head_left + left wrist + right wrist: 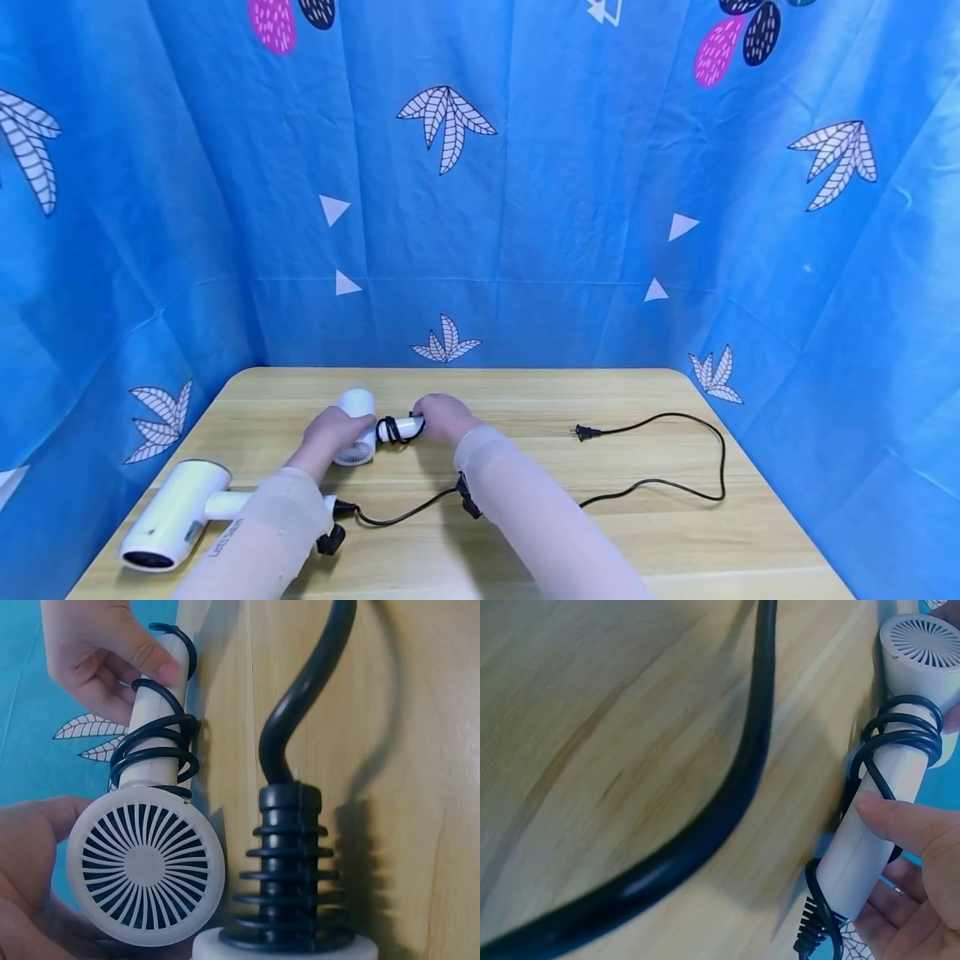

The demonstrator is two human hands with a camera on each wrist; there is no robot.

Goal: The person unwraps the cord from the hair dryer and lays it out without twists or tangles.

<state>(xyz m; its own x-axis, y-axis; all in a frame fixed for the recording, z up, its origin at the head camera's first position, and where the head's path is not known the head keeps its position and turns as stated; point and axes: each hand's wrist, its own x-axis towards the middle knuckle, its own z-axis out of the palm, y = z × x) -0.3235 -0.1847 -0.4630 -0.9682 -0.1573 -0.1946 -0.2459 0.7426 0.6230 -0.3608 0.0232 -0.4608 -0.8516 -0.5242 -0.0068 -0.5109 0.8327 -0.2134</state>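
My left hand (332, 435) grips the barrel of a white hair dryer (356, 402) over the back half of the table. My right hand (444, 417) holds the dryer's handle (859, 851), thumb along one side and fingers round the other. A black cord (157, 739) is wound in several loops about that handle, bunched mostly near the barrel. The dryer's slatted round grille (145, 866) faces the camera in the left wrist view, with the left fingers curved behind and beside it.
Another white hair dryer (168, 517) lies at the table's left edge, its handle partly behind my left forearm. Its black cord (405, 515) runs right under my right forearm, loops, and ends in a plug (587, 432). Blue patterned curtains (465, 225) surround the wooden table (525, 392).
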